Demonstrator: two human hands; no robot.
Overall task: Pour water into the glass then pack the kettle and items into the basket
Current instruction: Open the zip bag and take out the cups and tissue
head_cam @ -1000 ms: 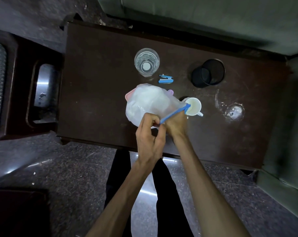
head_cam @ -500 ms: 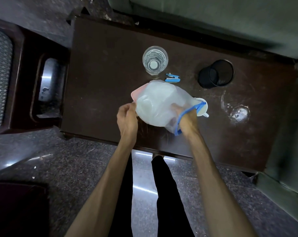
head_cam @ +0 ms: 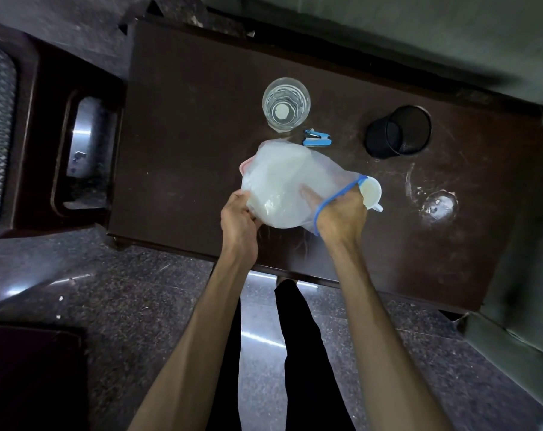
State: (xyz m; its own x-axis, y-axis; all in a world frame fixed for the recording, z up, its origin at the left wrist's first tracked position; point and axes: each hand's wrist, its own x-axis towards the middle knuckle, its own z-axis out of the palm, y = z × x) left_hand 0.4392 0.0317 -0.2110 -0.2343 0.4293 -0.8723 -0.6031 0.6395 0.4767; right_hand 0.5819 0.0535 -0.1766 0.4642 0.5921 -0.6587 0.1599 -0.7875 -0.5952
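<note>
A translucent white plastic bag with a blue rim (head_cam: 282, 185) lies bulging at the middle of the dark wooden table (head_cam: 186, 150). My left hand (head_cam: 239, 219) grips its near left side. My right hand (head_cam: 341, 213) reaches into the bag's mouth, the blue rim stretched over its back. A pink edge shows under the bag's far left. A small white cup (head_cam: 371, 194) sits just right of my right hand. The glass (head_cam: 285, 104) with water stands behind the bag. A small blue stapler (head_cam: 316, 140) lies between glass and bag.
A black mesh cup (head_cam: 399, 132) lies tipped at the back right. A wet patch with a clear round lid (head_cam: 439, 203) is at the right. A dark side stand with a metal object (head_cam: 86, 150) is left of the table. A green sofa (head_cam: 419, 32) runs behind.
My left hand let go near my right hand and moved left onto the bag's side. My right hand went into the bag's mouth, spreading the blue rim.
</note>
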